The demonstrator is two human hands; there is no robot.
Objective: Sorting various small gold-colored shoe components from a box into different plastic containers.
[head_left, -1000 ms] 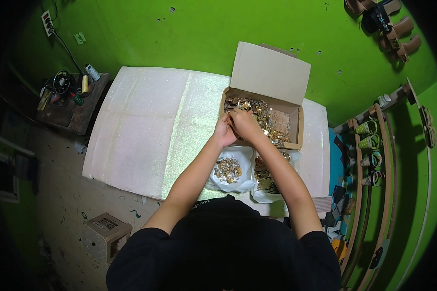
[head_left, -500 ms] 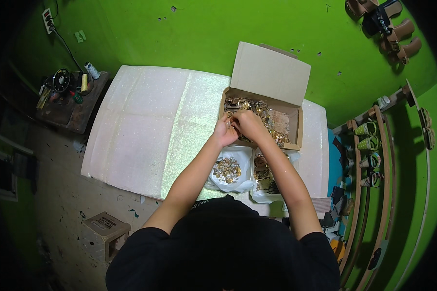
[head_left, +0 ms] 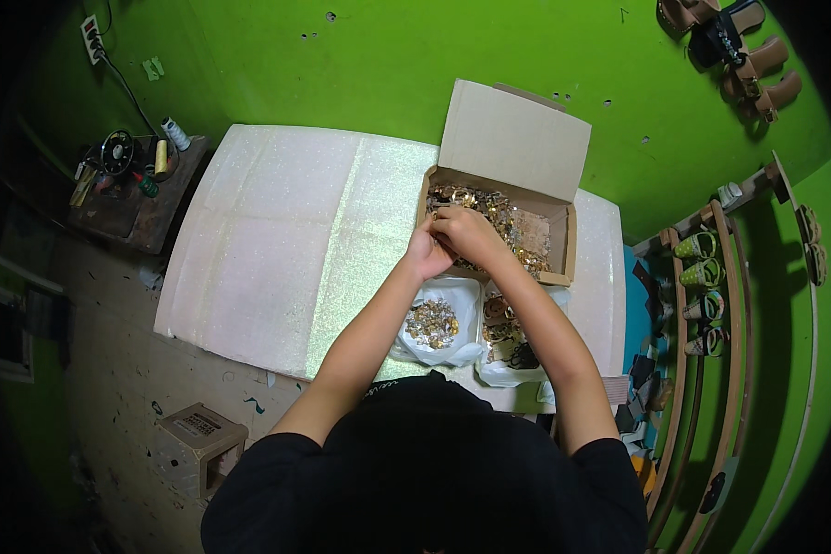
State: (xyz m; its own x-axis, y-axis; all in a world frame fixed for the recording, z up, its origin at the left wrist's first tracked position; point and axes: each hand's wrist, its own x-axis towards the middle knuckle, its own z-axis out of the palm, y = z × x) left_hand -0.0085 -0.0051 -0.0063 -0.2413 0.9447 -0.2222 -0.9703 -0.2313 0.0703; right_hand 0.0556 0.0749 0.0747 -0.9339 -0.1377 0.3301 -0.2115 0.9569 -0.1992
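Observation:
Over the near left part of an open cardboard box [head_left: 515, 138], my two hands meet with their fingertips together. The box holds a heap of small gold and silver metal pieces [head_left: 478, 198], perhaps buckles or ornaments. My left hand [head_left: 426, 255] is turned partly palm up with its fingers bent. My right hand [head_left: 471, 236] reaches across, back upward, pinching against the left fingers. Whatever sits between the fingers is hidden or too small to name. Just below the hands stands a plastic-lined white tray [head_left: 472, 297] with shiny small pieces [head_left: 432, 323] in it.
A second plastic-lined white tray [head_left: 506, 377] holds darker pieces, partly under my right forearm. A pale glittery sheet [head_left: 277, 231] covers the table. A side table [head_left: 137, 222] carries thread spools at left; a stool [head_left: 198, 434] is below. Racked sandals [head_left: 702, 272] line the right.
My right hand has shifted slightly left and up, closer over the left fingers. My right forearm has swung a little outward, showing more of the second tray.

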